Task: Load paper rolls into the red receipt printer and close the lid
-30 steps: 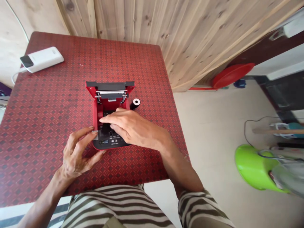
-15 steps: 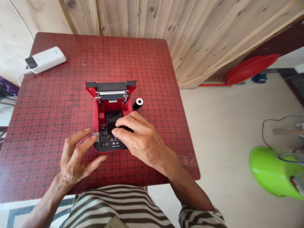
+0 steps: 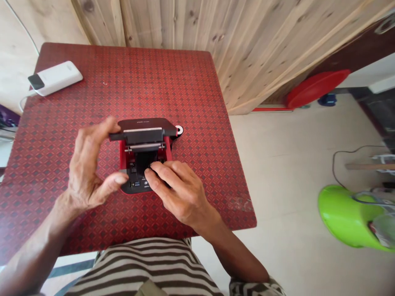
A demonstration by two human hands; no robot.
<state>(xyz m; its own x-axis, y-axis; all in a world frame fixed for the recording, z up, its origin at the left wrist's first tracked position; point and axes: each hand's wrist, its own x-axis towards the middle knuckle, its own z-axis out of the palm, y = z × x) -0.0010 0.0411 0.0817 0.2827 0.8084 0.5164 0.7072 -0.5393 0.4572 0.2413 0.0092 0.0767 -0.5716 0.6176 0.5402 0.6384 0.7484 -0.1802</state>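
Observation:
A small red and black receipt printer [image 3: 135,188] sits on the table, its hinged lid [image 3: 145,125] partly lowered over the paper bay. A black paper strip [image 3: 144,162] comes out of the bay towards me. My right hand [image 3: 182,193] pinches the end of this strip over the control panel. With fingers stretched and thumb apart, my left hand [image 3: 89,164] touches the left corner of the lid. Just beyond the printer's right side is a paper roll [image 3: 179,130] with a white end and dark outside, partly hidden by the lid.
The red patterned table [image 3: 203,94] meets a wooden plank wall [image 3: 173,24]. A white power bank [image 3: 58,77] with a cable lies at the far left corner. On the floor to the right are a green plastic stool or tub [image 3: 339,218] and a red basin [image 3: 317,88].
My left hand has risen from beside the printer's front to the lid, which has swung down towards me from upright. My right hand stays at the paper strip.

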